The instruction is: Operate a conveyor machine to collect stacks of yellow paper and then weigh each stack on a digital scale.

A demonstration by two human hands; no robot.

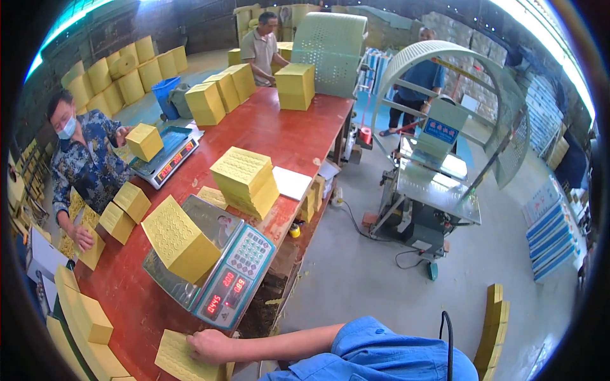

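My right hand (208, 346) comes in from the lower edge in a blue short sleeve. Its fingers are curled over the edge of a stack of yellow embossed paper (170, 357) at the table's near end. My left hand is out of view. Just beyond, a tilted block of yellow paper (184, 240) rests on a digital scale (223, 291) with lit red digits. Behind the scale stands a taller pile of yellow paper (246, 184), its upper part turned against the lower.
Across the red table (264, 130), a masked co-worker (89, 162) handles yellow blocks beside a second scale (166, 162). Another person (262, 51) stands at the far end. A machine with a curved guard (438, 165) occupies the floor at right. More yellow stacks (492, 330) are lower right.
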